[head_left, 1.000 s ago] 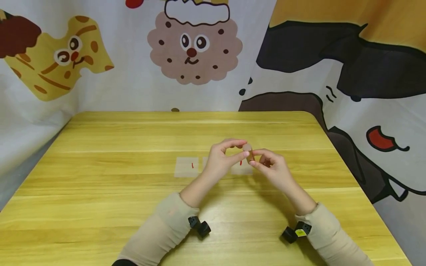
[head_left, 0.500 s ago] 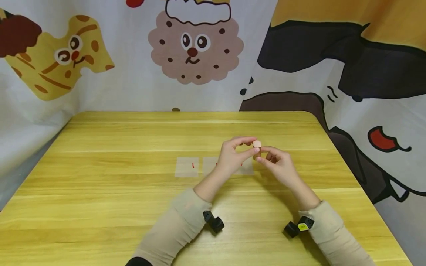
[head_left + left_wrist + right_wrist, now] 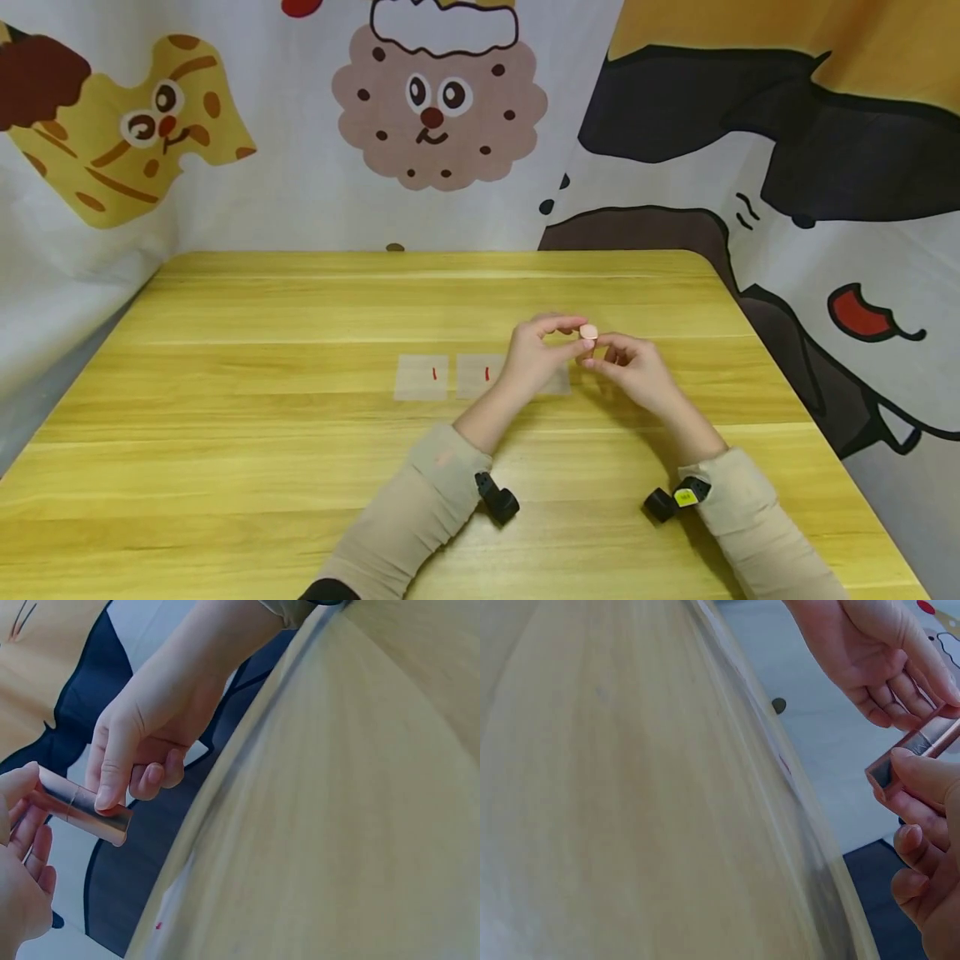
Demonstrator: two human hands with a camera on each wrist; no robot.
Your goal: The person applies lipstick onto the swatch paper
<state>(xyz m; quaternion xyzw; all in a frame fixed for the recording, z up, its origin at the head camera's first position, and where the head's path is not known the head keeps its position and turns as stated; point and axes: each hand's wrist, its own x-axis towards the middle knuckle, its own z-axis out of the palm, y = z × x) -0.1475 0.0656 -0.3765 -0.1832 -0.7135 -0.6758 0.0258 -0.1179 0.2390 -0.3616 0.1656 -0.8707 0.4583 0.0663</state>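
Observation:
A shiny rose-gold lipstick tube (image 3: 75,808) with a seam around its middle is held tilted above the table. In the head view my left hand (image 3: 536,354) pinches the upper end of the lipstick (image 3: 588,332) between thumb and fingers. My right hand (image 3: 637,375) pinches its lower end from the right side. The left wrist view has the right hand (image 3: 154,724) with its thumb on the tube near one end and its other fingers curled. In the right wrist view the lipstick (image 3: 919,746) lies between both hands, its two parts joined.
Pale square cards lie in a row on the wooden table (image 3: 262,467): a left card (image 3: 412,383) and a middle card (image 3: 471,379) with red marks, and a right card (image 3: 557,383) partly behind the left hand. A cartoon-printed cloth (image 3: 285,192) hangs behind.
Both hands have moved right with the lipstick, the left hand farther. The middle card has come into fuller view, while the left hand now covers more of the right card.

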